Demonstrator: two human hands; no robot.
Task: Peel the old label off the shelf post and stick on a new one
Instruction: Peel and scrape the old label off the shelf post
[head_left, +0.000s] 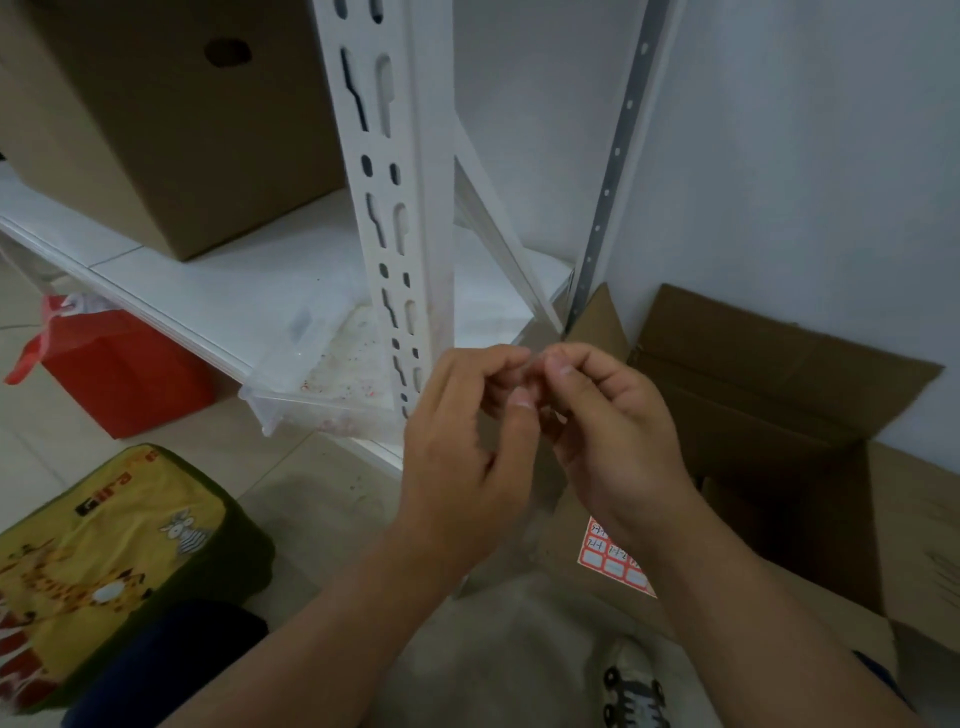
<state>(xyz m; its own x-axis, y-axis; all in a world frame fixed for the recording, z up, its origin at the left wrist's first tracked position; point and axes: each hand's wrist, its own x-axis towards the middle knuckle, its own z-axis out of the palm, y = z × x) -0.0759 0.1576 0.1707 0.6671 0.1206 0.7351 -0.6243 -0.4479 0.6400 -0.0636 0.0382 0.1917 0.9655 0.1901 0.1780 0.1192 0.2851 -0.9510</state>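
Note:
A white slotted shelf post (395, 208) runs down the middle of the view. Just right of its lower end, my left hand (462, 441) and my right hand (608, 431) meet fingertip to fingertip. Their fingers are curled and pinch something small between them; it is too blurred and hidden to name, and may be a label. A sheet of red-bordered labels (610, 564) lies on a cardboard flap below my right wrist, partly covered by the arm.
An open cardboard box (779, 395) stands at the right against the wall. A closed box (171, 119) sits on the white shelf (234, 280). A clear plastic tray (311, 374), a red bag (124, 374) and a yellow cushion (104, 561) lie to the left.

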